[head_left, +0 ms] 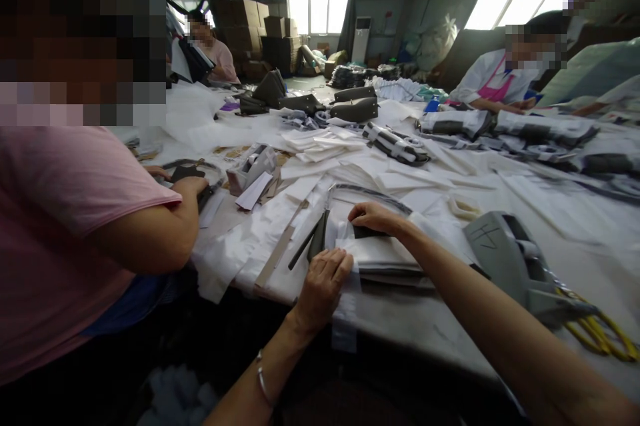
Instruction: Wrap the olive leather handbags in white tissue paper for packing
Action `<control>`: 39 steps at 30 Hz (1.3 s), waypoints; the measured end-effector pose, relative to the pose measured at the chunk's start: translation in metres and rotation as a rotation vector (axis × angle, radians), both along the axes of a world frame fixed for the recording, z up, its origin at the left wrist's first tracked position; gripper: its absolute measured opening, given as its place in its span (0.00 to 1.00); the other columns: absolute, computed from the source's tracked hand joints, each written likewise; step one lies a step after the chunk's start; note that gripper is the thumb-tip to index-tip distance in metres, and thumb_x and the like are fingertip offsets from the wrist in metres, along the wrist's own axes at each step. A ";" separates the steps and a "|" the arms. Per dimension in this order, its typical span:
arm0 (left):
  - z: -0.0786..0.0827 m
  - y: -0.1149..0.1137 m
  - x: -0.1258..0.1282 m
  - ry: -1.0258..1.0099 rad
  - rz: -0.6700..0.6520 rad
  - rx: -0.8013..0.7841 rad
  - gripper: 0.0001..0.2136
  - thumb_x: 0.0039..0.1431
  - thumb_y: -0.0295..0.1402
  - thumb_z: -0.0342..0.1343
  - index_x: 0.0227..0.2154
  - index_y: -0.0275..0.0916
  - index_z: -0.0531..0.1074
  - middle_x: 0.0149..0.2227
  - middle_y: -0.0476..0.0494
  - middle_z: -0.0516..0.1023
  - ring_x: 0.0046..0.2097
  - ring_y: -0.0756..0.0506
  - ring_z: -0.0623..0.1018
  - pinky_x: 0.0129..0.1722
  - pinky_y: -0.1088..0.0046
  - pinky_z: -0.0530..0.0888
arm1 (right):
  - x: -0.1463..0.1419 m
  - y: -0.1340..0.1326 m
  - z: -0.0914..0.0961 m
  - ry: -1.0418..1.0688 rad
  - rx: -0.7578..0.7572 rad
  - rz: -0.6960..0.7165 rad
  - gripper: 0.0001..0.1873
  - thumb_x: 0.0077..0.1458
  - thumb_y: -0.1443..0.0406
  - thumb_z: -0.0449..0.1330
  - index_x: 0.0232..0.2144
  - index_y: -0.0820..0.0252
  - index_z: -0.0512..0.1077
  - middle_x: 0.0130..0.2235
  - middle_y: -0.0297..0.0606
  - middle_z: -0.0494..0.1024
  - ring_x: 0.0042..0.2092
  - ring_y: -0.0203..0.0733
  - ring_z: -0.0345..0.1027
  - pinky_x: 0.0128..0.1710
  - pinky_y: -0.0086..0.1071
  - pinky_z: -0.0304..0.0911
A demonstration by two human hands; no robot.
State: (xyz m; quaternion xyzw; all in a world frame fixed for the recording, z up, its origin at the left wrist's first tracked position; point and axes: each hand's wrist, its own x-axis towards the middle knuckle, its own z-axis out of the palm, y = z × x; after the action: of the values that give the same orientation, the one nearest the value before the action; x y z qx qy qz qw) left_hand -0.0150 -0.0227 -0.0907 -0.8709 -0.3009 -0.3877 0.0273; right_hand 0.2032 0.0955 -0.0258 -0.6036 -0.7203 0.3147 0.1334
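A dark grey handbag (393,274), partly covered with white wrapping sheet (395,251), lies flat at the table's near edge. Its handle (370,193), in clear wrap, arches behind it. My left hand (325,283), a bracelet at its wrist, is closed at the bag's near left corner, by a dark strap (317,236). Further back, my right hand (377,218) bends its fingers down onto the wrapping over the bag, fingertips pressed together. A strip of clear tape (345,333) hangs from the near edge beneath the bag.
A grey tape dispenser (505,259) and yellow-handled scissors (600,333) lie at right. Another tape dispenser (253,166) stands at left. A co-worker in pink (95,213) works close on my left. White sheets (330,143), dark bags (355,106) and wrapped bundles (540,129) cover the table beyond.
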 end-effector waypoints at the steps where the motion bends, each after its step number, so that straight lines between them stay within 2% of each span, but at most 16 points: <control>1: 0.000 0.000 0.000 0.007 0.000 0.009 0.22 0.61 0.22 0.43 0.58 0.34 0.64 0.53 0.34 0.74 0.58 0.40 0.72 0.58 0.57 0.70 | -0.002 -0.001 -0.001 -0.004 -0.009 -0.001 0.10 0.50 0.68 0.61 0.36 0.62 0.78 0.34 0.35 0.81 0.34 0.38 0.72 0.32 0.26 0.63; 6: 0.000 0.000 -0.001 0.000 0.002 0.027 0.23 0.60 0.21 0.43 0.58 0.36 0.65 0.55 0.33 0.73 0.59 0.40 0.70 0.57 0.56 0.70 | -0.018 -0.001 -0.002 -0.070 0.010 -0.033 0.07 0.47 0.67 0.65 0.32 0.61 0.79 0.31 0.35 0.81 0.34 0.38 0.72 0.31 0.26 0.61; 9: 0.001 0.000 0.000 -0.023 0.004 0.048 0.22 0.60 0.20 0.44 0.57 0.36 0.65 0.57 0.33 0.71 0.63 0.39 0.67 0.58 0.55 0.70 | -0.025 -0.003 0.002 -0.099 0.048 -0.041 0.06 0.49 0.67 0.64 0.33 0.59 0.80 0.32 0.35 0.81 0.35 0.39 0.73 0.33 0.27 0.62; 13: 0.001 0.000 0.001 -0.017 -0.015 0.021 0.21 0.61 0.18 0.43 0.55 0.36 0.66 0.53 0.37 0.76 0.60 0.42 0.70 0.59 0.58 0.69 | -0.027 -0.021 0.018 -0.114 0.155 -0.072 0.08 0.55 0.66 0.63 0.37 0.59 0.80 0.38 0.38 0.82 0.41 0.42 0.74 0.43 0.30 0.64; 16: 0.000 0.000 0.001 -0.014 -0.012 0.000 0.21 0.62 0.18 0.43 0.55 0.36 0.67 0.52 0.39 0.76 0.58 0.43 0.72 0.58 0.59 0.69 | -0.025 -0.065 0.034 0.007 0.414 -0.072 0.08 0.61 0.63 0.60 0.38 0.59 0.78 0.41 0.39 0.80 0.44 0.42 0.73 0.48 0.32 0.63; 17: 0.000 0.000 0.001 -0.017 -0.015 -0.002 0.20 0.62 0.18 0.43 0.55 0.36 0.67 0.52 0.39 0.76 0.58 0.43 0.72 0.58 0.59 0.68 | -0.024 -0.086 0.038 0.082 0.506 -0.020 0.08 0.62 0.63 0.59 0.36 0.59 0.78 0.39 0.38 0.80 0.42 0.41 0.73 0.46 0.31 0.64; 19: -0.001 0.000 0.001 -0.019 -0.022 -0.012 0.20 0.62 0.19 0.43 0.55 0.36 0.67 0.52 0.39 0.76 0.58 0.43 0.71 0.59 0.59 0.68 | -0.021 -0.131 0.039 0.197 0.586 0.195 0.08 0.63 0.63 0.58 0.35 0.58 0.76 0.36 0.36 0.79 0.38 0.38 0.72 0.41 0.29 0.66; 22: -0.001 0.000 0.001 -0.013 -0.033 -0.032 0.22 0.60 0.18 0.43 0.55 0.35 0.67 0.53 0.38 0.76 0.59 0.43 0.71 0.59 0.60 0.68 | -0.019 -0.188 0.020 0.080 0.567 0.483 0.08 0.65 0.67 0.55 0.37 0.57 0.75 0.35 0.36 0.79 0.36 0.38 0.71 0.38 0.30 0.66; 24: 0.000 0.000 0.000 -0.006 -0.035 -0.031 0.23 0.59 0.17 0.42 0.56 0.35 0.67 0.53 0.38 0.75 0.59 0.43 0.70 0.59 0.60 0.68 | -0.021 -0.207 -0.002 -0.052 0.616 0.549 0.11 0.66 0.68 0.52 0.44 0.58 0.74 0.40 0.40 0.79 0.41 0.42 0.72 0.43 0.35 0.67; 26: 0.001 0.000 -0.001 0.011 -0.035 -0.024 0.24 0.59 0.17 0.42 0.56 0.35 0.66 0.53 0.37 0.75 0.60 0.43 0.70 0.59 0.59 0.68 | -0.025 -0.210 -0.025 -0.157 0.704 0.542 0.16 0.66 0.70 0.50 0.53 0.60 0.70 0.48 0.44 0.78 0.50 0.46 0.70 0.49 0.40 0.67; 28: 0.001 0.000 -0.001 0.031 -0.036 -0.017 0.23 0.60 0.19 0.42 0.57 0.35 0.66 0.54 0.37 0.75 0.60 0.43 0.70 0.59 0.59 0.68 | -0.031 -0.204 -0.041 -0.209 0.786 0.492 0.19 0.65 0.71 0.49 0.56 0.59 0.68 0.51 0.44 0.77 0.53 0.48 0.68 0.52 0.43 0.66; 33: 0.001 0.002 -0.002 0.052 -0.023 0.015 0.19 0.66 0.24 0.40 0.56 0.35 0.67 0.52 0.37 0.76 0.59 0.43 0.70 0.59 0.61 0.68 | -0.043 -0.189 -0.053 -0.054 0.878 0.400 0.17 0.65 0.70 0.48 0.46 0.56 0.74 0.40 0.41 0.81 0.40 0.46 0.74 0.43 0.41 0.72; 35: 0.001 0.002 -0.003 0.084 -0.002 0.032 0.17 0.68 0.26 0.41 0.55 0.36 0.68 0.52 0.38 0.76 0.58 0.44 0.71 0.59 0.62 0.68 | -0.043 -0.186 -0.055 0.023 0.919 0.435 0.19 0.63 0.71 0.49 0.48 0.53 0.74 0.38 0.39 0.82 0.38 0.45 0.76 0.40 0.37 0.75; 37: 0.002 0.001 -0.005 0.149 0.015 0.053 0.15 0.69 0.30 0.44 0.54 0.37 0.68 0.52 0.40 0.76 0.59 0.45 0.70 0.59 0.64 0.68 | -0.045 -0.178 -0.059 0.088 0.996 0.436 0.23 0.59 0.68 0.54 0.53 0.42 0.72 0.37 0.34 0.83 0.36 0.46 0.78 0.36 0.35 0.77; 39: 0.003 0.000 -0.006 0.227 0.036 0.082 0.14 0.69 0.33 0.47 0.54 0.38 0.68 0.54 0.43 0.75 0.59 0.47 0.69 0.59 0.67 0.68 | -0.056 -0.163 -0.064 0.157 1.079 0.410 0.28 0.53 0.61 0.59 0.55 0.26 0.68 0.37 0.28 0.83 0.35 0.52 0.79 0.29 0.39 0.78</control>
State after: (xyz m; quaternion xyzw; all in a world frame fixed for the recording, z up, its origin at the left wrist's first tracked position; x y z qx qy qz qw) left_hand -0.0214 -0.0227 -0.0881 -0.9018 -0.2953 -0.2982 0.1035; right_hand 0.1470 -0.0672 -0.0897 -0.2734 -0.8689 -0.0336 0.4112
